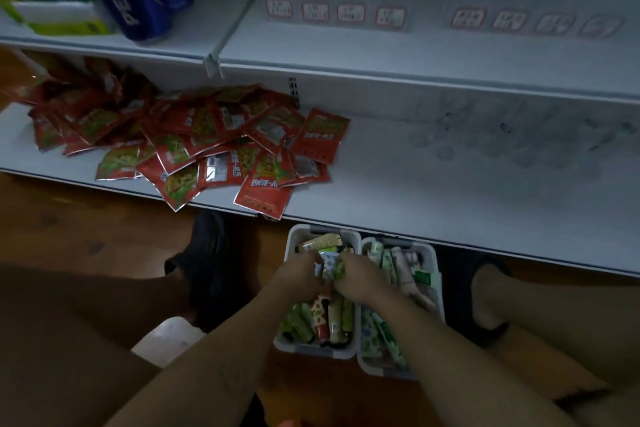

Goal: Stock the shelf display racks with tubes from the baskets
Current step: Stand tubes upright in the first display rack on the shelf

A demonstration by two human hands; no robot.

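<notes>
We look down at two white baskets on the floor below a shelf [433, 191]. Both hands meet over the left basket [313, 351]. The left hand [294, 276] and right hand [360, 280] curl their fingers around a small bunch of tubes [328, 265]. More tubes fill the right basket [437, 276]. Red packets [207, 146] lie heaped on the shelf.
</notes>
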